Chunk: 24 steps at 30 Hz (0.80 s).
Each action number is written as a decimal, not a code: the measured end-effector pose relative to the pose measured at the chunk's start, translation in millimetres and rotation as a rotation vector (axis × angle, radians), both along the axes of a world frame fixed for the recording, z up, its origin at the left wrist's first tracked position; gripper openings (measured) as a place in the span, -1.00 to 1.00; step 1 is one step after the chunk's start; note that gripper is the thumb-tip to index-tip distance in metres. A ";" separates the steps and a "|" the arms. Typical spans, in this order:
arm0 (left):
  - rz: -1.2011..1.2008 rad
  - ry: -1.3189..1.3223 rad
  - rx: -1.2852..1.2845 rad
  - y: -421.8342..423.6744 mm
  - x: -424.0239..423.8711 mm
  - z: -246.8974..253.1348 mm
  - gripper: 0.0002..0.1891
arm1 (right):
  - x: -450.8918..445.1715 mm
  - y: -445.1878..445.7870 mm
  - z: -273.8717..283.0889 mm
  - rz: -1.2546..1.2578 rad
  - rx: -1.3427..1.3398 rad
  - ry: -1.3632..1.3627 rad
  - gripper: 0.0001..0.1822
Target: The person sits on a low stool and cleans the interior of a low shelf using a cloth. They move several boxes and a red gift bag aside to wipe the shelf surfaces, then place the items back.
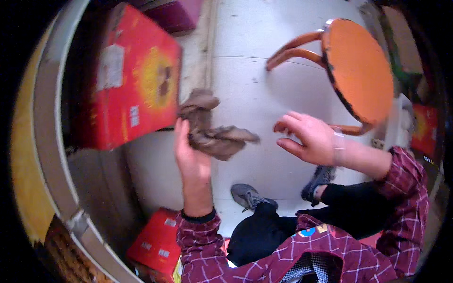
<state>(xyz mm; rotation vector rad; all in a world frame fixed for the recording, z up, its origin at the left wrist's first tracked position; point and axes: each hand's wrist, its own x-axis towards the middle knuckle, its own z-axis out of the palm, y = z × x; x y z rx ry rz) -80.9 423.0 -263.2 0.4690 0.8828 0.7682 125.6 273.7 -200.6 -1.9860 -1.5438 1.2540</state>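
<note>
A crumpled brown cloth (219,138) lies against the fingers of my left hand (194,155), above the pale floor. The fingers are nearly straight along its left side; my thumb is hidden behind the folds, and it appears held there. My right hand (308,138) is to the right of the cloth, apart from it, with bent fingers spread and nothing between them. A clear band (339,148) circles the right wrist. Both hands are somewhat blurred.
A red printed carton (141,81) stands left of my left hand. An orange round-topped stool (361,70) is tipped or leaning at the upper right. Another red box (155,240) sits at lower left, beside my legs. A pale-edged shelf or table (53,92) curves along the left.
</note>
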 end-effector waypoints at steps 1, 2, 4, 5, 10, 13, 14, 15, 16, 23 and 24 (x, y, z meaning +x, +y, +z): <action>-0.005 -0.007 -0.026 1.0 2.1 9.1 -0.63 | 6.1 -2.7 -8.5 0.147 0.111 -0.272 -0.82; -0.019 -0.035 -0.060 -0.1 8.3 9.9 -0.62 | 20.6 -14.5 -13.5 0.240 0.121 -0.439 -0.82; -0.156 -0.211 -0.075 6.2 3.4 -6.0 -0.57 | 41.9 -39.9 -20.8 0.448 0.125 -0.746 -0.80; -0.210 -0.250 -0.016 13.9 -6.2 -5.3 -0.57 | 48.2 -45.2 -39.0 0.444 0.096 -0.729 -0.79; -0.089 0.066 -0.118 16.1 11.3 -21.4 -0.58 | 108.3 -121.1 -95.4 0.719 0.335 -1.167 -0.75; -0.064 0.016 -0.177 8.0 -13.6 -31.0 -0.62 | 80.7 -88.3 -71.2 0.597 0.269 -0.986 -0.75; -0.047 -0.016 -0.196 11.5 -24.4 -32.0 -0.63 | 75.5 -66.4 -65.6 0.531 0.229 -0.889 -0.74; -0.117 -0.122 -0.112 16.4 -41.5 -46.0 -0.63 | 71.5 -39.1 -67.7 0.413 0.266 -0.785 -0.76; -0.183 -0.218 -0.023 21.0 -68.1 -67.1 -0.62 | 59.0 -2.8 -71.4 0.300 0.302 -0.671 -0.77; 0.056 0.953 0.611 34.2 -67.4 -32.2 -0.53 | 23.0 272.2 -156.1 -0.274 0.993 0.133 -0.56; 0.025 1.055 0.709 39.6 -67.3 -27.5 -0.45 | 21.8 301.5 -174.4 -0.427 1.009 0.325 -0.48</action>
